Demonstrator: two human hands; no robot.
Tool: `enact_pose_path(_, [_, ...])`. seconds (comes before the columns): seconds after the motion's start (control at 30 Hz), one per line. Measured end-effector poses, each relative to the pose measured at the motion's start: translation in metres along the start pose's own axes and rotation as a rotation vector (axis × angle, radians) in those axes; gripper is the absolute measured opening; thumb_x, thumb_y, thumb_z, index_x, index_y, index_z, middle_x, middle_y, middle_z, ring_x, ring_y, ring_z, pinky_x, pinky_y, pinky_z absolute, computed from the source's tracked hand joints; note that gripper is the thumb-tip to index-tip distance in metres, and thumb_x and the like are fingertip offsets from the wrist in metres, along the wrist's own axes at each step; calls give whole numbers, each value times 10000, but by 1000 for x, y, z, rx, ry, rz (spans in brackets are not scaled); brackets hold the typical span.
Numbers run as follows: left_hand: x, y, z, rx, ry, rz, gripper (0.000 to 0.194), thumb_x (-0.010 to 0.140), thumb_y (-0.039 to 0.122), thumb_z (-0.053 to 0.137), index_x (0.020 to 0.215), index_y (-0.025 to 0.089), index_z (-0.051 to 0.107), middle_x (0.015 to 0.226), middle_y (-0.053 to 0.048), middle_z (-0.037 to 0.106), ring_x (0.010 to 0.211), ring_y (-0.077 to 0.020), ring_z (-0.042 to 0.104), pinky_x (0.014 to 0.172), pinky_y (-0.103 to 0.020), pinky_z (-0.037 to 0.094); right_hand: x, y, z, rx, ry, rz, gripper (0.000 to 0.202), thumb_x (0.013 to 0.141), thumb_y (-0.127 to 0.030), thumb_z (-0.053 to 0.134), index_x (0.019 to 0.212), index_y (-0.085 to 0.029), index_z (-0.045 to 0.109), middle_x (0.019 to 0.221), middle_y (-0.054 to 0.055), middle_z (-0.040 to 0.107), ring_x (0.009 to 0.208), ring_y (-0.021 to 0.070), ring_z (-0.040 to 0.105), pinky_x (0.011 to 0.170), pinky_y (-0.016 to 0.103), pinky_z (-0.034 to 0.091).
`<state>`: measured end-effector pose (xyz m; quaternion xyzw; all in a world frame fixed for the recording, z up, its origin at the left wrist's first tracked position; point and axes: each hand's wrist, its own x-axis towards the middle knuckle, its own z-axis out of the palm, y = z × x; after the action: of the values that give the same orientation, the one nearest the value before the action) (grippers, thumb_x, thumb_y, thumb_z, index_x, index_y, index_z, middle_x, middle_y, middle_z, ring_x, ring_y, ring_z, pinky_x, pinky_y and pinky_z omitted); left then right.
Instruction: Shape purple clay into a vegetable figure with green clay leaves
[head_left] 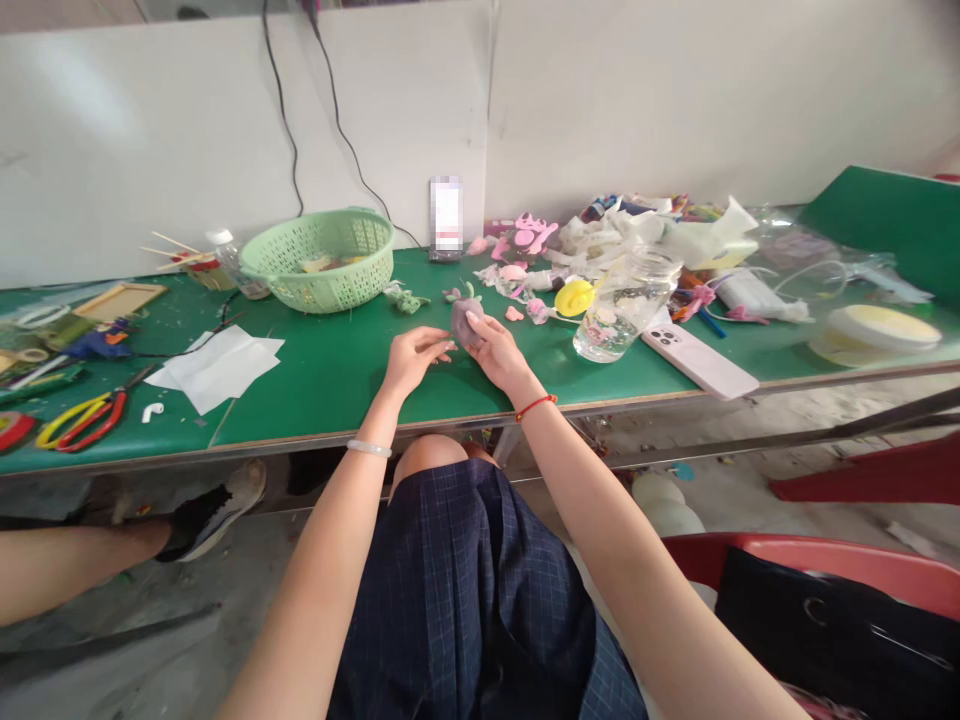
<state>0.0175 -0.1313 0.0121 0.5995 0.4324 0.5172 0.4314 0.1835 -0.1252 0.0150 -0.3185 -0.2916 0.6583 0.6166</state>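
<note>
A small rounded purple-grey clay piece with greenish leaf-like bits at its top is held above the near part of the green table. My right hand has its fingers and thumb closed round the piece's right and lower side. Just left of it is my left hand, fingers bent and drawn together, tips close to the piece. Whether anything small is between those fingertips I cannot make out. Behind the hands lies a crumpled green scrap. Pink bits and a yellow round piece lie to the right.
A green basket stands behind left, a phone against the wall. White paper and pliers lie left. On the right are a water-filled jar, a pink phone, a plastic tub and heaped wrappings.
</note>
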Motion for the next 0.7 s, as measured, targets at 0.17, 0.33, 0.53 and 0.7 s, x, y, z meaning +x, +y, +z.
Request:
enact_pose_path(0.17, [0, -2, 0, 2, 0, 18, 447, 689, 574, 875, 833, 174, 736, 792, -85, 825, 595, -170, 726, 575, -265, 522, 2, 2, -2, -25, -1, -4, 300, 710, -298, 949, 768, -237, 661, 777, -44, 764, 788, 134, 724, 793, 259, 608])
enact_pose_path(0.33, [0, -3, -2, 31, -23, 57, 463, 721, 597, 876, 763, 190, 660, 760, -79, 808, 628, -176, 735, 573, -254, 510, 3, 4, -4, -14, -18, -8, 297, 713, -295, 950, 782, -236, 667, 779, -48, 763, 805, 130, 732, 817, 261, 608])
enact_pose_path(0.53, [-2, -2, -1, 45, 26, 73, 426, 739, 553, 868, 749, 175, 670, 761, -90, 806, 578, -155, 714, 527, -238, 477, 4, 5, -5, -32, -8, 3, 284, 740, -292, 934, 818, -239, 666, 831, -35, 780, 897, 155, 755, 907, 297, 618])
enact_pose_path(0.7, [-3, -1, 1, 14, 51, 74, 430, 700, 553, 885, 831, 167, 747, 771, -82, 816, 571, -166, 718, 524, -250, 515, 3, 4, -4, -43, -8, -1, 278, 749, -287, 928, 808, -236, 661, 832, -21, 784, 882, 165, 755, 888, 308, 622])
